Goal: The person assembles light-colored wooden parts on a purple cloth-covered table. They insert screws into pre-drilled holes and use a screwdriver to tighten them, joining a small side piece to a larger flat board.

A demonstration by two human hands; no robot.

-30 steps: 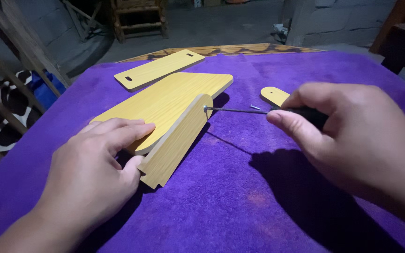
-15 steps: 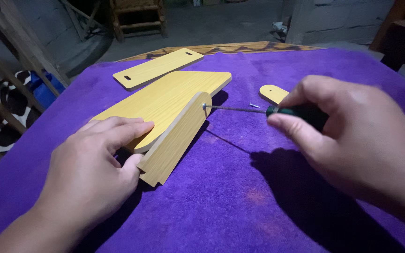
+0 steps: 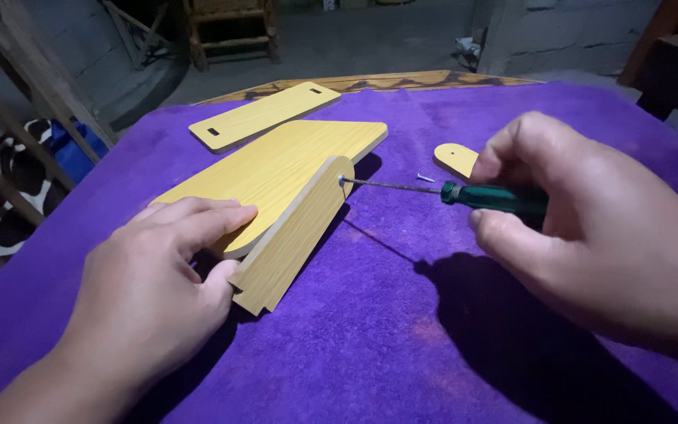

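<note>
Head view shows the right hand (image 3: 590, 228) gripping a screwdriver (image 3: 464, 192) at 3 o'clock, tip in the side panel (image 3: 296, 235), left hand (image 3: 151, 290) flat bracing the board (image 3: 276, 169) at 9, so turning needs steady pressure

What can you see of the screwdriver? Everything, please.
The screwdriver has a dark green handle and a thin, bare metal shaft. It lies nearly level above the purple cloth, tip pointing left. The right hand wraps the handle, hiding most of it; only its front end shows. The tip sits in a hole near the rounded top of the upright wooden side piece, which stands against the large yellow board. The left hand steadies that board. Tip type cannot be told.
</note>
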